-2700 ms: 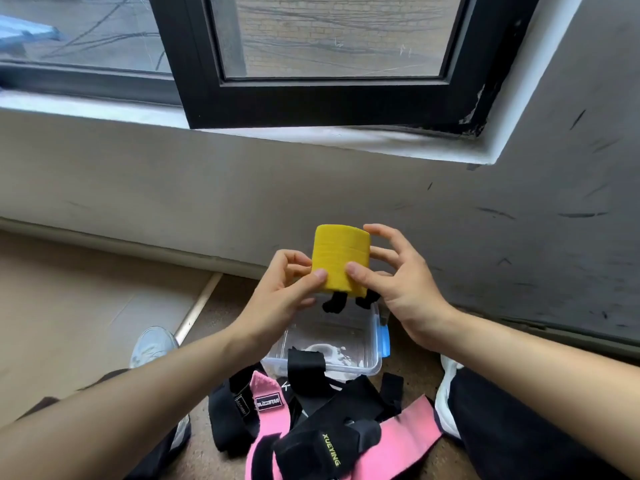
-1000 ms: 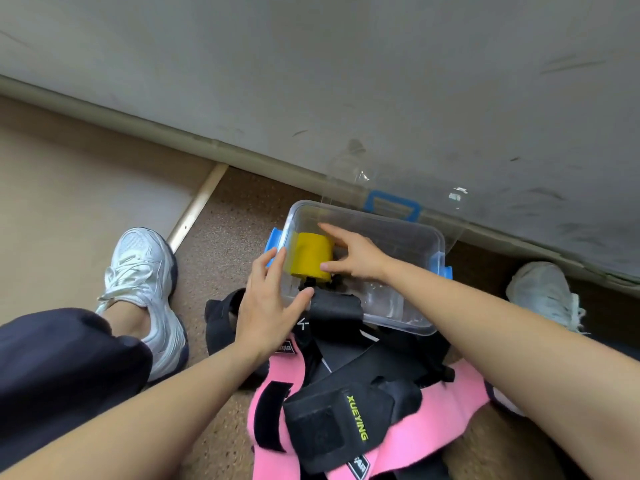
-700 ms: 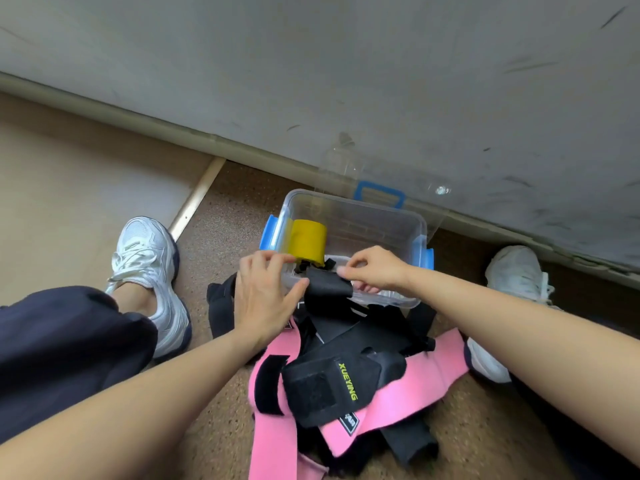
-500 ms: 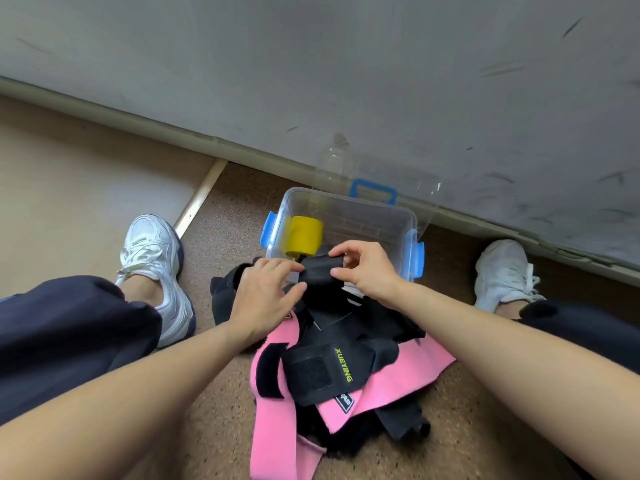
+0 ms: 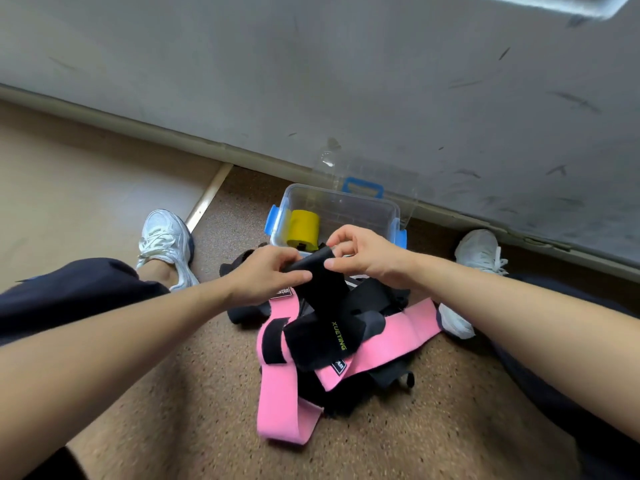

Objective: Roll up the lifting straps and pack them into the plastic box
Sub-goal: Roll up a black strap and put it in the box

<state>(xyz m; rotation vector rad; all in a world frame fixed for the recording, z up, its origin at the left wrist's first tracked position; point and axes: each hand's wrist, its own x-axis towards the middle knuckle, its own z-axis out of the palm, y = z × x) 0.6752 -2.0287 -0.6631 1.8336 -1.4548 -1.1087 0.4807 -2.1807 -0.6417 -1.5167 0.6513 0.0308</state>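
Strap (image 5: 320, 285) end pinched in both hands, just short of the box (image 5: 363, 202) at 12 o'clock.
My left hand (image 5: 266, 278) and right hand (image 5: 367, 254) each pinch its black top edge, fingers curled on it; the tail drops to the pile (image 5: 391, 341) at 6 o'clock. It looks light, limp and slightly grippy, so I'd roll tight from this end, thumbs squaring the edges. One yellow roll (image 5: 304, 226) lies in the box's 9 o'clock corner.

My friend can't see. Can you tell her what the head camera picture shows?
The left hand and right hand pinch the end of a black strap over a heap of pink and black straps on the floor. Behind, a clear box holds one yellow roll.
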